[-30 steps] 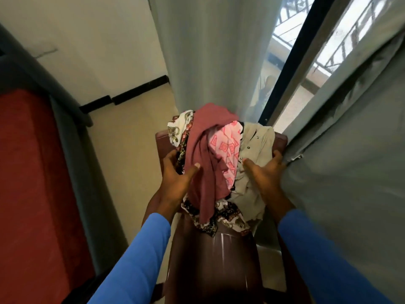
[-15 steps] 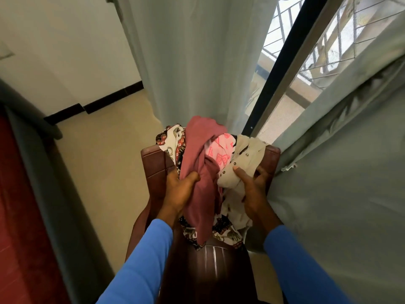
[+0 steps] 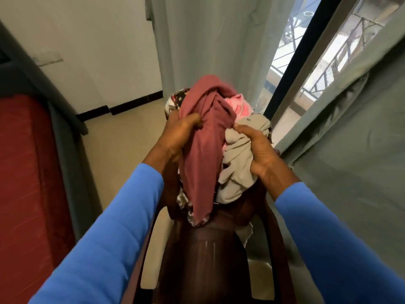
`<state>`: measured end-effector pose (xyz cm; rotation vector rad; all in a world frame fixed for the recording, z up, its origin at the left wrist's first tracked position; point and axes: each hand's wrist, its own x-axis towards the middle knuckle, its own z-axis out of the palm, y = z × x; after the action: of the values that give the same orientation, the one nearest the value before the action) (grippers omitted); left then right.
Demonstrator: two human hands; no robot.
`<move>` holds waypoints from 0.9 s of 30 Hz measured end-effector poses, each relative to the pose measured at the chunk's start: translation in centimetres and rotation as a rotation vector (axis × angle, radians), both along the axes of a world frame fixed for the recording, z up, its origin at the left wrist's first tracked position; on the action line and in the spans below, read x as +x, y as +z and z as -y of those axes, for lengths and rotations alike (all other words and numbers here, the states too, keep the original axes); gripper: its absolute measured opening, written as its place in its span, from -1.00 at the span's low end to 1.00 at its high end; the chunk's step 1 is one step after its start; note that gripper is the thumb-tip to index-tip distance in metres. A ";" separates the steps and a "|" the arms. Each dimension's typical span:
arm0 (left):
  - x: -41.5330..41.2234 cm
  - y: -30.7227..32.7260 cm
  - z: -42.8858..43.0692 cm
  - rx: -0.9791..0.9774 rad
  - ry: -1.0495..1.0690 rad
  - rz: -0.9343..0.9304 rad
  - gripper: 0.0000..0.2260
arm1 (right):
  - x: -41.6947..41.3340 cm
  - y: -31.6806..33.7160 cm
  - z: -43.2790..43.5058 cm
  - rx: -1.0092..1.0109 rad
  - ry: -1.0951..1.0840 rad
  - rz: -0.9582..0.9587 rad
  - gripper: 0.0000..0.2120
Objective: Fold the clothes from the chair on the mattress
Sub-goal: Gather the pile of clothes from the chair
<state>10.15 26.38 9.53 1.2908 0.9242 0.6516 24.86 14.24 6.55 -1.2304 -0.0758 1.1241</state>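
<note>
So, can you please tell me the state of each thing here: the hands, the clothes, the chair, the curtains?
Left hand, grips the dusty-pink garment.
Right hand, grips the beige garment.
Dusty-pink garment, bunched, unfolded, hanging down.
Beige garment, crumpled, unfolded.
Pink patterned garment, bunched behind the others, mostly hidden.
Chair, upright, under the bundle.
Curtains, parted.

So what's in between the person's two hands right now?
In the head view, a maroon garment hangs between the left hand and the right hand, with the beige garment that the right hand grips beside it.
</note>
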 end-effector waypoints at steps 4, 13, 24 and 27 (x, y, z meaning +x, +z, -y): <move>-2.7 5.7 2.7 0.068 -0.001 0.008 -0.51 | -1.7 5.0 1.2 0.075 0.055 0.075 -0.87; -16.1 11.0 13.1 0.317 0.194 -0.065 -0.17 | -12.0 12.0 5.8 0.228 0.518 0.231 -0.58; -35.9 16.5 30.1 0.399 0.753 0.019 -0.75 | -33.6 15.8 10.3 0.386 1.011 0.282 -0.77; -40.3 16.5 32.8 0.393 0.909 0.070 -0.65 | -39.0 16.3 10.9 0.402 1.141 0.264 -0.81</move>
<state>-30.11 -6.43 26.05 1.1269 1.3697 1.6371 -14.19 3.34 22.85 -0.9247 -1.2688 1.7671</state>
